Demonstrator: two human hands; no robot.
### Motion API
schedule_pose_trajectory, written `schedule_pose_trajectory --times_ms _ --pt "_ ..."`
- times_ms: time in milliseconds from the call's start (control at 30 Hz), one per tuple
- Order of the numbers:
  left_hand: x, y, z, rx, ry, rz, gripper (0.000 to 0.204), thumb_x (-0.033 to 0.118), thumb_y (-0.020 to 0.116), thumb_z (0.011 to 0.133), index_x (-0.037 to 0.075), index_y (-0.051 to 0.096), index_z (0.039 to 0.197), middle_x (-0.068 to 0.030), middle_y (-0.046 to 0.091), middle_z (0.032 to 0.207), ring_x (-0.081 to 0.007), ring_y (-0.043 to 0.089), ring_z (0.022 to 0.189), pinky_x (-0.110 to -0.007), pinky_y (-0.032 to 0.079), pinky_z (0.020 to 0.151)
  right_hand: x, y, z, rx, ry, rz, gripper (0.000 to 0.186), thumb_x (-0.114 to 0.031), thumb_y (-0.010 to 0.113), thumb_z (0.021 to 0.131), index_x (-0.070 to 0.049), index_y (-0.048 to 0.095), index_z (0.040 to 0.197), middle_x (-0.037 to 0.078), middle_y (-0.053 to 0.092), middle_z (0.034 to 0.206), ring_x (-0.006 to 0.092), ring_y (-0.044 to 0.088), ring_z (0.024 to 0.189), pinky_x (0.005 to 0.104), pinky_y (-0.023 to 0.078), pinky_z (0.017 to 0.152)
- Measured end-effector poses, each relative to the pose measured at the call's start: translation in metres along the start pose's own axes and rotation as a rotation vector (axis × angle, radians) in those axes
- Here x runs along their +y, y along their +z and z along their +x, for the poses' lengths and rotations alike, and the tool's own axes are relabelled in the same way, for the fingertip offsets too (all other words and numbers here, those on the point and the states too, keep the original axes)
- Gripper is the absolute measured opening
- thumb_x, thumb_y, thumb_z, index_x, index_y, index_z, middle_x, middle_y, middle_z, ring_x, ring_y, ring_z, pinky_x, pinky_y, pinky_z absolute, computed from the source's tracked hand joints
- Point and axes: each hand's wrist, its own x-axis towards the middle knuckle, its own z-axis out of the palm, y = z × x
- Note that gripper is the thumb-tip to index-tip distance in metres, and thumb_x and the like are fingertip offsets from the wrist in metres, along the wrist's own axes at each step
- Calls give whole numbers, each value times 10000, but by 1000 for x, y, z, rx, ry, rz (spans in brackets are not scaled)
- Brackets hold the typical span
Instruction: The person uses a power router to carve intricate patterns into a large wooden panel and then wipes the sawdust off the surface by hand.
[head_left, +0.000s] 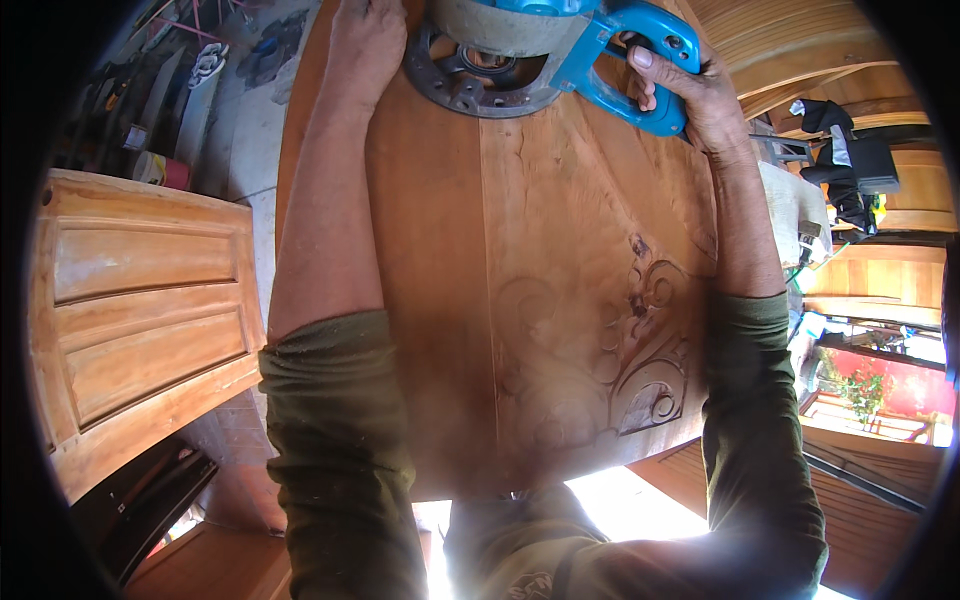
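Observation:
A blue power router [490, 60] with a round, open grey metal base sits on a wide brown wooden panel [430, 250], at the top of the view. My right hand [700, 95] is closed around its blue loop handle [650, 70], thumb on the near side. My left hand [372, 50] is to the left of the router, its fingers curled and partly cut off by the upper edge, so what they hold is hidden. Carved scrolls [610, 360] cover the panel's near right part, by my right sleeve. Part of the router's top is out of view.
At left stands a panelled wooden door [150, 320]. A red and white bucket [160, 170] and long dark pieces lie farther back. On the right are stacked wooden panels [830, 60], a dark bag-like item [850, 165] and a green plant [862, 392].

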Motion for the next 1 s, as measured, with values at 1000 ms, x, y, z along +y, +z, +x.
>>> schedule_pose_trajectory --times_ms 1000 --pt "9 -2 0 19 122 110 645 465 458 1131 -34 463 1540 -219 535 1512 -331 516 1368 -402 405 1132 -15 3 1 2 4 -109 317 -242 883 858 -31 764 1062 21 639 712 117 600 625 293 500 626"
